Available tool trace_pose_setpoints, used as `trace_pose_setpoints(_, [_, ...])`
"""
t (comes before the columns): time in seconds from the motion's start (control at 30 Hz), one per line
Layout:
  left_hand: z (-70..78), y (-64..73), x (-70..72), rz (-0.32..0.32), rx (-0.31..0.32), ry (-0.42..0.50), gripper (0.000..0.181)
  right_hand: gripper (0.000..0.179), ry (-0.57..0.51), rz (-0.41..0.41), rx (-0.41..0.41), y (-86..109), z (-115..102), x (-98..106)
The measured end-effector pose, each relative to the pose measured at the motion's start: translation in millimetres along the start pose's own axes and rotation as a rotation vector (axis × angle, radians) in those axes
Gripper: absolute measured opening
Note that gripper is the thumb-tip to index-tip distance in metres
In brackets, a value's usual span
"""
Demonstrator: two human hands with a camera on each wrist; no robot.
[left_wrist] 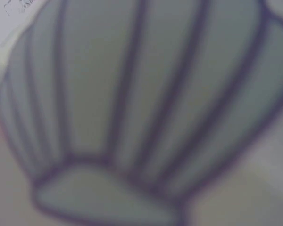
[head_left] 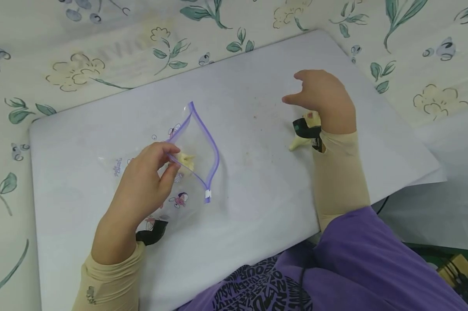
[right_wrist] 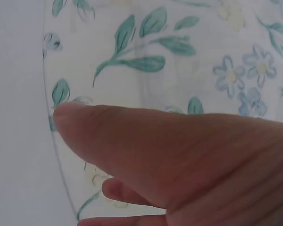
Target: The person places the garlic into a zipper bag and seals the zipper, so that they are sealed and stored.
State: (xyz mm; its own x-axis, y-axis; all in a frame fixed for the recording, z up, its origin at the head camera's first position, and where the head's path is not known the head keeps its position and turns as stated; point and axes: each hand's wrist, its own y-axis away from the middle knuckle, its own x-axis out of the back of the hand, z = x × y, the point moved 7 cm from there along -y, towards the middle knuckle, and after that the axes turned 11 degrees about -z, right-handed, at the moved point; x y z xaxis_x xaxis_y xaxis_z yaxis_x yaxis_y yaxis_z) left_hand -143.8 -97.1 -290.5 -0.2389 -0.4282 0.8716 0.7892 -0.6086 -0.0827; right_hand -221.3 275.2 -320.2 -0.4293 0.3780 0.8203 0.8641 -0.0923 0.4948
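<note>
On the left of your white board (head_left: 257, 207) lies a clear slider-zip bag (head_left: 217, 157) with small cartoon prints and a purple zip edge, its mouth spread into a diamond. Your right hand (head_left: 327, 97), at the far right, is released, thumb and fingers parted over the board. Your left hand (head_left: 142, 177) pinches the left lip of the bag's mouth. A pale yellow piece (head_left: 297, 142) sits on the right of the board, partly hidden by your right wrist; another yellow piece (head_left: 186, 161) shows inside the bag, near your left fingertips
</note>
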Motion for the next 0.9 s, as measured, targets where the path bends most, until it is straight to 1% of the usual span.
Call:
trace_pose_setpoints(0.1, [-0.8,0.1,0.2,-0.006,0.007,0.0,0.026,0.088,-0.029,0.01,-0.03,-3.7,11.3,2.0])
trace_pose_setpoints(0.2, [-1.7,0.5,0.8,-0.008,0.013,-0.001,0.025,0.088,-0.049,0.011,-0.042,-7.6,18.5,2.2])
trace_pose_setpoints(0.33, [-2.5,0.8,1.2,-0.011,0.015,0.001,0.025,0.09,-0.076,-0.008,-0.063,-13.9,30.1,-0.2])
trace_pose_setpoints(0.5, [-2.2,-0.4,0.2,-0.021,0.005,0.006,0.025,0.094,-0.088,-0.072,-0.105,-18.1,44.3,-7.5])
trace_pose_setpoints(0.73, [-2.9,-0.2,0.3,-0.011,-0.007,-0.006,0.025,0.098,-0.058,-0.169,-0.135,-20.8,51.3,-16.0])
trace_pose_setpoints(0.9, [-4.5,-0.5,-1.6,-0.02,-0.005,-0.004,0.027,0.097,-0.068,-0.196,-0.156,-22.7,56.3,-19.2])
